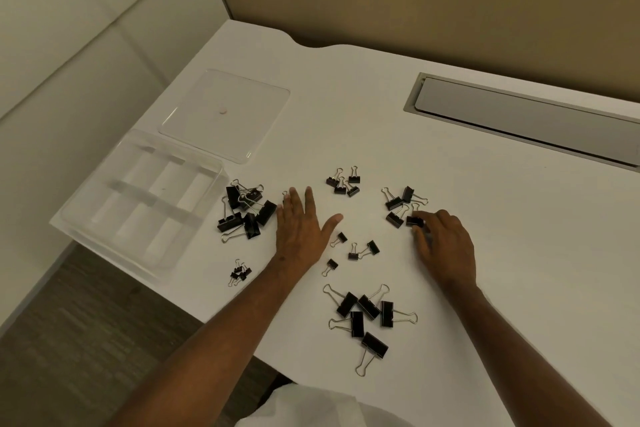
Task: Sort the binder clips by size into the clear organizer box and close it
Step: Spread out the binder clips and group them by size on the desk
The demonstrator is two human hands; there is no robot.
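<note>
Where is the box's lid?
In the head view, the lid lies flat on the desk, far left, just behind the open box.

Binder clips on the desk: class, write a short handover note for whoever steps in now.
Left hand: open, flat on the white desk, holding nothing.
Right hand: fingers pinch one medium black binder clip.
Clear plastic organizer box: at the desk's left edge, compartments empty; its clear flat lid lies behind it.
Done: clips gathered in loose piles by size.
Left: fill compartments, close lid.
</note>
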